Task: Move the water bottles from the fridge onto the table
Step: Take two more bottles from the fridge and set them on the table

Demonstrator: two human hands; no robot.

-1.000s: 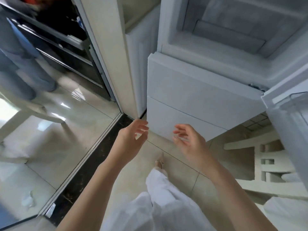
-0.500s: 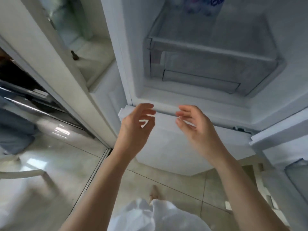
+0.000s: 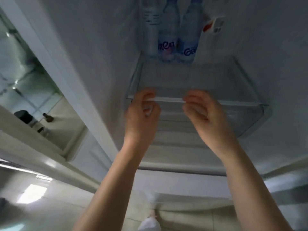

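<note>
**Bottles at the back of the fridge, both hands empty**

Three bottles (image 3: 173, 29) are seen standing in a row at the back of the fridge (image 3: 100, 55) interior, at 12 o'clock in the view. Two carry blue lettering; the left one is paler and blurred. A clear shelf (image 3: 183, 77) lies between them and the hands.

The left hand (image 3: 141, 117) is raised at the shelf's front edge, at 11 o'clock from centre, with its fingers loosely curled and nothing held. The right hand (image 3: 205, 114) is raised beside it at 1 o'clock, likewise loosely curled and empty. Whether either hand touches the edge cannot be told. The bottles are well apart from both hands, at 12 o'clock from them. A foot (image 3: 152, 214) is seen on the floor at 6 o'clock.
</note>
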